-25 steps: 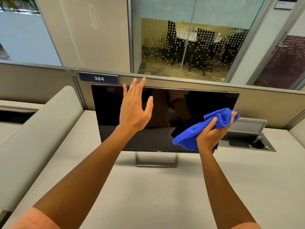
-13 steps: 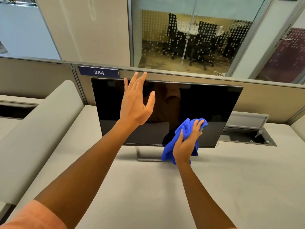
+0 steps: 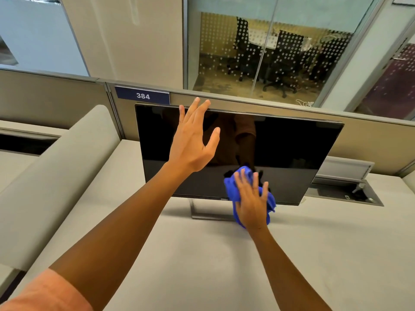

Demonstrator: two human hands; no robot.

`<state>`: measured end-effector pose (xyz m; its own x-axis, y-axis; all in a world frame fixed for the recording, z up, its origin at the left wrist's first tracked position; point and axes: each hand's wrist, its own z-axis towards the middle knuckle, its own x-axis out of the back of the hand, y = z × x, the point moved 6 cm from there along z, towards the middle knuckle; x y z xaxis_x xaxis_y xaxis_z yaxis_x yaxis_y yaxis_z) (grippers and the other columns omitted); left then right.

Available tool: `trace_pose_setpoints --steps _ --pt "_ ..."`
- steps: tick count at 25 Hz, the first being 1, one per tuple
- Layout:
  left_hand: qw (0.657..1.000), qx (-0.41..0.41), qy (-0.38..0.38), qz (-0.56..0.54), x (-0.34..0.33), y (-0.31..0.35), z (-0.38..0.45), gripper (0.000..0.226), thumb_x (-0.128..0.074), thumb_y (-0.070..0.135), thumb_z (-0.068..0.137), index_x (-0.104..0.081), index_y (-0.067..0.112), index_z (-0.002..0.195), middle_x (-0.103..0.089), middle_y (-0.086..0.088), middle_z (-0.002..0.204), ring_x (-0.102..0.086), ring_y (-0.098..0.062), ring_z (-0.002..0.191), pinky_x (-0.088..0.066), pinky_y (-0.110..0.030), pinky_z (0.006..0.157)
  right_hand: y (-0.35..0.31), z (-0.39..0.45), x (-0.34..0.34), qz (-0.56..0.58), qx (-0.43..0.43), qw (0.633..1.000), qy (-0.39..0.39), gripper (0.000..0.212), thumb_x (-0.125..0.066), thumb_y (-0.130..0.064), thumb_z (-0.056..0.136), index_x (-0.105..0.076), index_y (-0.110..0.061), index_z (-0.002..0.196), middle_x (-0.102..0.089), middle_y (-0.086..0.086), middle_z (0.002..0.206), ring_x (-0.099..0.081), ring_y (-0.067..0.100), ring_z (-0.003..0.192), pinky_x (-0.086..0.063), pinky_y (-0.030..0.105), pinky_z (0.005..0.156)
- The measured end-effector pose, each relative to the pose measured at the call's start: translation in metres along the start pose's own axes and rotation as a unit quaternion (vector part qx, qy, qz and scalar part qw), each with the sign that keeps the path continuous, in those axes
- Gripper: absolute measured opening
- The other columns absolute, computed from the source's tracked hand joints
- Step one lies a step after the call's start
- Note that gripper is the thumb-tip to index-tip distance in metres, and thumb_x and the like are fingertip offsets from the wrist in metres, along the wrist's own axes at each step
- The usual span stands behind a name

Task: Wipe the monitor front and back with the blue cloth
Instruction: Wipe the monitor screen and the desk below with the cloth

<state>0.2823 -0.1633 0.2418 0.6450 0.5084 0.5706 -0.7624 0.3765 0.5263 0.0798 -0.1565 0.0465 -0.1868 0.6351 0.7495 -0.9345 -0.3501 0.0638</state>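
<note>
A pale grey surface (image 3: 202, 254) runs back to a low partition. The right hand (image 3: 251, 198), fingers spread, presses the bunched blue cloth (image 3: 231, 187) flat against the lower edge of the monitor (image 3: 292, 153) near its centre. The left hand (image 3: 193, 140) is spread loose, holding nothing, fingertips at the monitor's top edge. A number plate (image 3: 142, 95) reading 384 sits behind.

I see a glossy black monitor screen (image 3: 280, 153), mirror-smooth. Against its lower edge sits a fuzzy blue microfibre cloth (image 3: 231, 187). Below the monitor, a brushed silver metal stand (image 3: 195, 209) rests on a matt beige worktop (image 3: 202, 265). Behind the monitor stands a dull beige partition panel (image 3: 370, 140), and beyond it dotted glass walls (image 3: 258, 52).
</note>
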Motion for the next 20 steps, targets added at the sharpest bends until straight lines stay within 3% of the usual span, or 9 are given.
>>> trace_pose_setpoints --steps 3,6,9,13,20 --pt "1.0 0.011 -0.011 -0.004 -0.001 -0.004 0.0 0.06 -0.046 0.041 0.096 -0.03 0.024 0.152 -0.023 -0.002 0.163 -0.004 -0.024 0.153 0.007 -0.027 0.119 0.064 0.018 0.027 0.12 -0.17 0.975 0.078 0.076 -0.048 -0.022 0.09 -0.013 -0.024 0.157 -0.011 -0.002 0.165 -0.003 0.028 0.153 0.007 0.041 0.123" --pt "1.0 0.014 -0.021 -0.011 0.0 -0.003 -0.001 0.061 -0.045 0.038 0.095 -0.029 0.025 0.152 -0.022 -0.001 0.163 -0.003 -0.022 0.153 0.009 -0.026 0.117 0.123 0.034 0.056 0.217 -0.301 0.907 0.197 0.06 -0.043 -0.032 0.102 -0.02 -0.021 0.156 -0.012 -0.004 0.165 -0.005 0.023 0.153 -0.002 0.033 0.125" --pt "1.0 0.006 -0.026 -0.014 0.001 -0.002 -0.001 0.061 -0.045 0.038 0.095 -0.029 0.024 0.152 -0.023 -0.001 0.163 -0.003 -0.017 0.153 0.005 -0.031 0.12 0.144 0.049 0.073 0.24 -0.386 0.852 0.261 0.057 -0.038 -0.038 0.105 -0.019 -0.021 0.156 -0.014 -0.001 0.165 -0.008 0.025 0.152 -0.007 0.037 0.125" --pt "0.999 0.017 -0.042 -0.001 0.0 -0.003 0.0 0.062 -0.044 0.042 0.097 -0.025 0.025 0.154 -0.021 -0.001 0.164 -0.004 -0.024 0.154 0.006 -0.031 0.119 0.117 0.084 0.087 0.241 -0.365 0.856 0.277 0.058 -0.039 -0.035 0.105 -0.02 -0.013 0.156 -0.016 0.005 0.164 -0.005 0.027 0.152 -0.006 0.035 0.125" --pt "0.995 -0.058 -0.043 0.062 0.01 -0.004 -0.001 0.067 -0.036 0.045 0.1 -0.015 0.017 0.158 -0.022 -0.003 0.164 -0.007 -0.012 0.153 -0.001 -0.04 0.125 0.023 0.131 0.093 0.252 -0.23 0.909 0.24 0.061 -0.044 -0.029 0.103 -0.02 -0.008 0.155 -0.015 0.008 0.164 -0.004 0.028 0.153 -0.007 0.04 0.125"
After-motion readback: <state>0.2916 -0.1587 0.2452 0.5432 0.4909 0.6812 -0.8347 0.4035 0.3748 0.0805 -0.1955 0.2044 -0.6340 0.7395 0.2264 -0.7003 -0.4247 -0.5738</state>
